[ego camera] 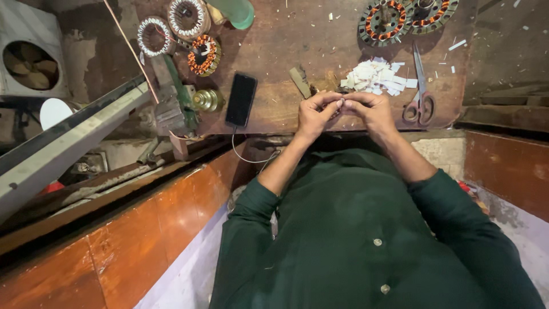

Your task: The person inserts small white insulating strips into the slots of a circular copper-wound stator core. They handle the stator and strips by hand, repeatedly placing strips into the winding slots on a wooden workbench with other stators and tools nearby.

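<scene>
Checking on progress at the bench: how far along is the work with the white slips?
Done: a pile of cut white slips lies beside the scissors. In hand: the left hand and right hand pinch one small slip between their fingertips. Left, as it looks: the stators, their copper windings showing, sit untouched at the far edge.

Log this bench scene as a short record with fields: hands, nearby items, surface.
left hand: fingers meet the right hand's over a small pale piece, too small to tell
right hand: pinches the same piece
paper slips: white pile just beyond the hands
scissors: right of the pile, lying flat
phone: dark, left of the hands, cable attached
wound stators: far left
bench: brown, scuffed wood
</scene>
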